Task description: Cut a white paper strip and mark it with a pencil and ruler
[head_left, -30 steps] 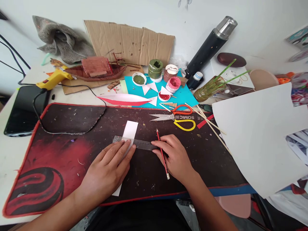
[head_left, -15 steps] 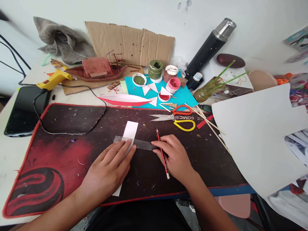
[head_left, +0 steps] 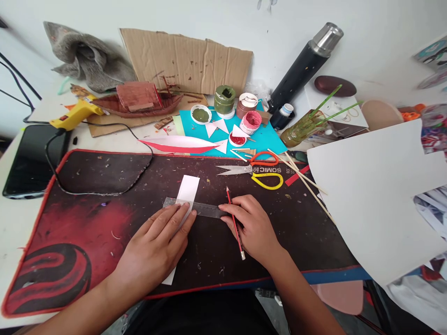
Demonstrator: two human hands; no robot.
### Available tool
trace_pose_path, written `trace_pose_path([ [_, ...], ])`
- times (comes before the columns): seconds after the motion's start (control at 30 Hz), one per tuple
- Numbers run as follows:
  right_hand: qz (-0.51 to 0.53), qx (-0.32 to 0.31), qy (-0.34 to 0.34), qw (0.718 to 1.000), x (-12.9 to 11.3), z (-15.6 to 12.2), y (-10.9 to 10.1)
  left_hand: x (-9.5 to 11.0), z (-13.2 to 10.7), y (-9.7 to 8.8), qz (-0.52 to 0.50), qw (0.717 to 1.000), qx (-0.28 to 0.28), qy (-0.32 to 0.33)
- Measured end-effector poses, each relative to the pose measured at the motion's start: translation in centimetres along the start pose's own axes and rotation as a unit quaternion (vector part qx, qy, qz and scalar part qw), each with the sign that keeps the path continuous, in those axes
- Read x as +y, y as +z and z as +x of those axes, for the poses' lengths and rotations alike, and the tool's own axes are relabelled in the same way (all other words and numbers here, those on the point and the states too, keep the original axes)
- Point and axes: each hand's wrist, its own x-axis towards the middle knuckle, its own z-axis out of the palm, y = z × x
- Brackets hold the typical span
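One left hand [head_left: 159, 242], fingers extended flat, presses a clear ruler [head_left: 209, 210] across a white paper strip [head_left: 189, 186] on a dark mat [head_left: 213, 256]. The right hand [head_left: 254, 228] pinches the ruler's end, a red pencil [head_left: 238, 230] also in its grip.

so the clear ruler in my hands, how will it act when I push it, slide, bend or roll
The clear ruler looks thin and see-through, so it is probably light and slightly springy rather than floppy. Lying flat, it seems unlikely to roll. It might skid where it crosses the white paper strip.
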Motion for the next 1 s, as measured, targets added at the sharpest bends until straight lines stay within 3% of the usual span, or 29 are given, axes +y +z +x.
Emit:
trace_pose_path([
  [1.0, -0.015, -0.003, 0.004, 1.0, -0.08, 0.0, 0.09, -0.18, -0.18, 0.04, 0.012, 1.0, -0.001, -0.004],
])
